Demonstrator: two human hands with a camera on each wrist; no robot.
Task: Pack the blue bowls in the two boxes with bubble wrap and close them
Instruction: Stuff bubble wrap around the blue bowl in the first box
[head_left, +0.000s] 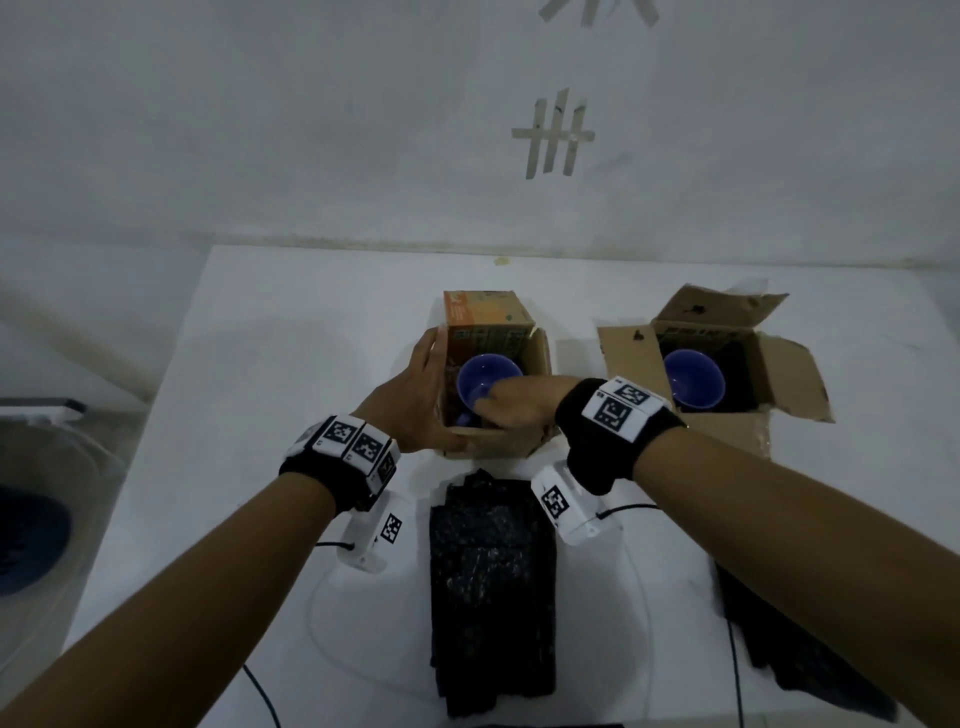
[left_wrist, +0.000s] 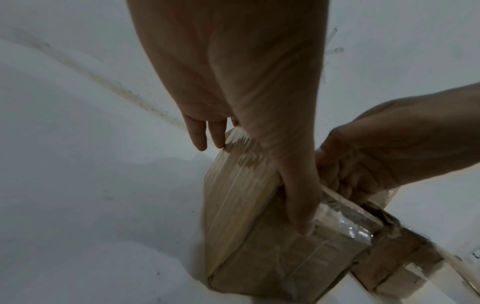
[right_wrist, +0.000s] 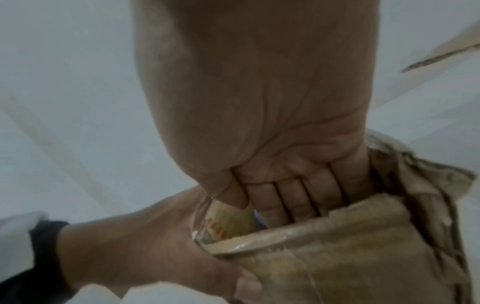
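Your left hand (head_left: 415, 395) braces the left box (head_left: 537, 358), fingers straight, while your right hand (head_left: 511, 408) curls inside over the glossy blue bowl (head_left: 485, 376).

boxes: 2 (head_left: 493, 364) (head_left: 727, 364) | blue bowls: 2 (head_left: 480, 382) (head_left: 693, 379) | dark bubble-wrap sheets: 2 (head_left: 491, 587) (head_left: 789, 649) | hands: 2 (head_left: 415, 400) (head_left: 511, 408)

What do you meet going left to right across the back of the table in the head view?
Left hand flat against the left side of the smaller open cardboard box → blue bowl inside it → larger open cardboard box with spread flaps → second blue bowl inside that.
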